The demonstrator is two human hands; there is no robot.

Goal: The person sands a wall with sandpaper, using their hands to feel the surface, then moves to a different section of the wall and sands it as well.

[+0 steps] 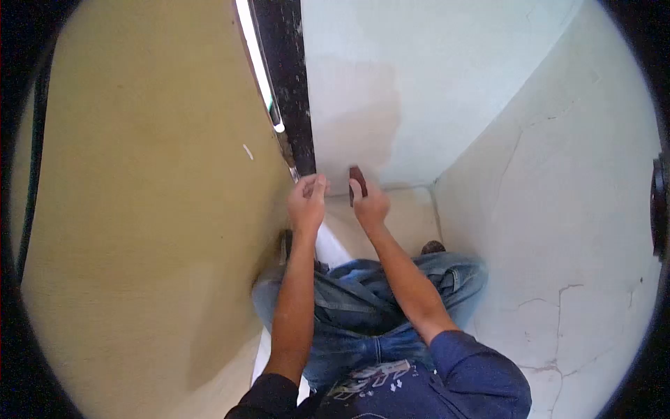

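Observation:
My right hand (371,204) is closed around a small, flat, dark reddish-brown object (357,174), its far end sticking up past my thumb. The object's exact kind does not show. Close by on the left, my left hand (307,200) has its fingers curled in with the thumb against them, near the foot of a black door frame (293,77). Whatever those fingers pinch, if anything, is too small to make out. A narrow gap separates the two hands, and both are held in front of my bent knees.
A yellowish panel (153,174) rises close on my left, with a bright slit (258,56) beside the frame. Ahead stands a pale wall (377,84); a cracked wall (551,230) is on the right. Beige floor (405,216) lies between them.

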